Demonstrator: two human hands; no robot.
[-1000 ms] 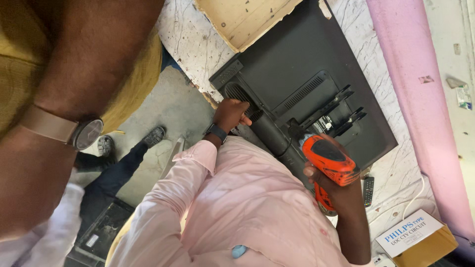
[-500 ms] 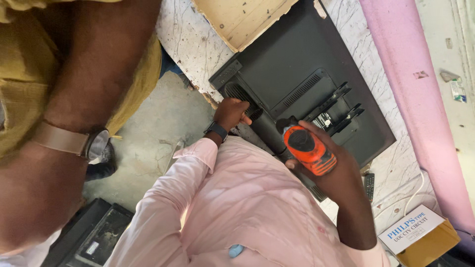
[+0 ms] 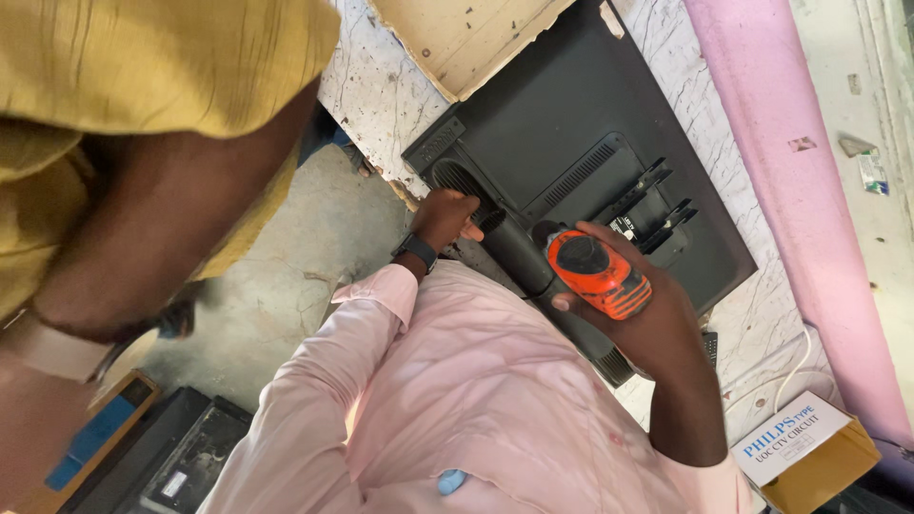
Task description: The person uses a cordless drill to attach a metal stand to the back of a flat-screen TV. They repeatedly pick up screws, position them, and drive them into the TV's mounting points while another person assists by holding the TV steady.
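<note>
Nearest the lens is my own forearm in a mustard-yellow sleeve [image 3: 143,67], running down the left side with a pale wrist strap [image 3: 48,347] on it. Below the strap, what I take for my right hand [image 3: 24,428] is a blur at the frame's edge. I cannot tell whether it is clenched or loose, or whether it grips anything. My other hand is out of sight. The thing closest to that hand is a flat tan box with a blue panel [image 3: 95,438], just beside it on the floor, next to a black case [image 3: 190,452].

Further off, a co-worker in a pink shirt [image 3: 457,400] bends over the bench. One of their hands [image 3: 657,324] is wrapped firmly round an orange power drill [image 3: 595,271], fingers curled over its body. Their other hand [image 3: 447,217], with a dark watch at the wrist, is closed with its fingertips against the vented corner of a black television back [image 3: 571,124].

The television lies face down on a white, cracked benchtop [image 3: 381,86]. A tan board [image 3: 466,33] overlaps its far corner. A pink beam [image 3: 790,190] runs along the right, and a white-topped cardboard box [image 3: 804,447] sits at the lower right.
</note>
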